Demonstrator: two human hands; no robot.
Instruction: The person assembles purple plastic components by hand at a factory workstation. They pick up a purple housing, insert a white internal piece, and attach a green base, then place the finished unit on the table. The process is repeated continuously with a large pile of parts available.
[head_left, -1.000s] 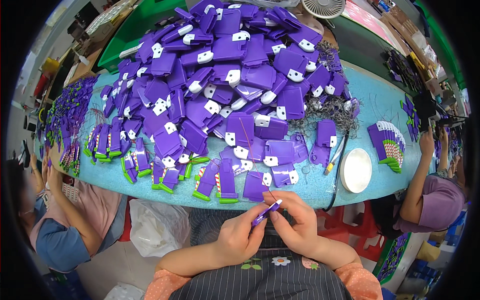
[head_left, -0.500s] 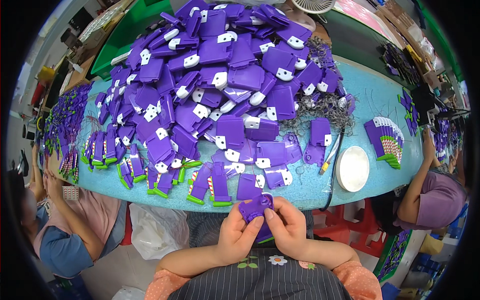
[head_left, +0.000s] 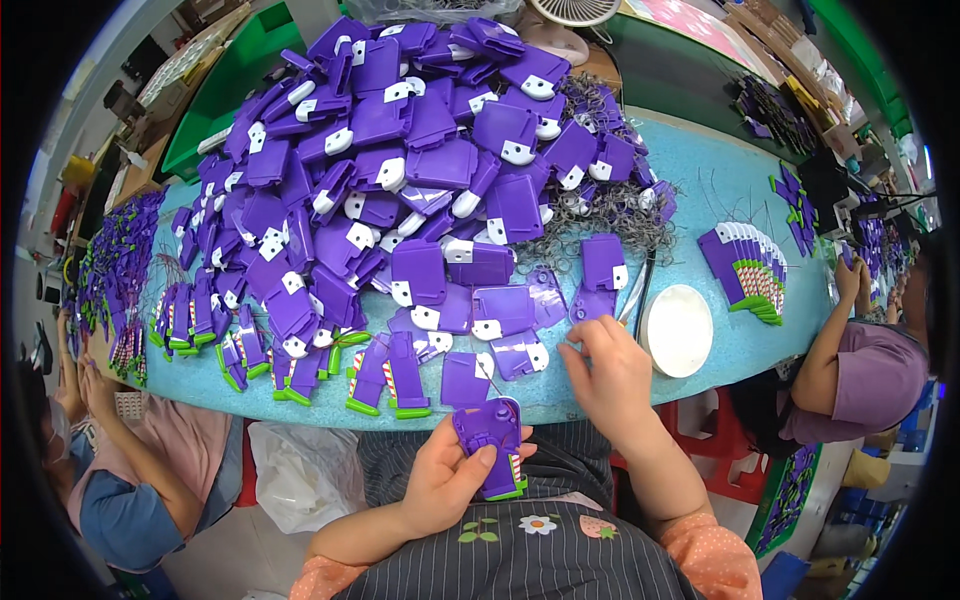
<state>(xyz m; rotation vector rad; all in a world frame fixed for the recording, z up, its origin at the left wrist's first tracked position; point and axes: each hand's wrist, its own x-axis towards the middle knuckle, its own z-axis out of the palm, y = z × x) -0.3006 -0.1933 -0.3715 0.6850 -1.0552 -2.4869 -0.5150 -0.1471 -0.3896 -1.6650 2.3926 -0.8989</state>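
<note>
- Hands were together on the purple piece [head_left: 492,446] before; now the right hand [head_left: 608,372] has gone up to the blue table [head_left: 720,190], fingers loosely bent, holding nothing I can see.
- Left hand [head_left: 452,482] holds the piece alone, fingers clamped on it, over the lap.
- It is flat and purple, with a green bottom edge.
- Its long side runs up and down, green end toward the person.

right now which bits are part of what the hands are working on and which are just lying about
In hand:
- purple plastic case, held by the left hand
- big pile of purple cases on the table; right hand reaches to its near edge
- tangle of wire springs

Lying about:
- white round dish
- finished stack with striped ends
- white fan
</note>
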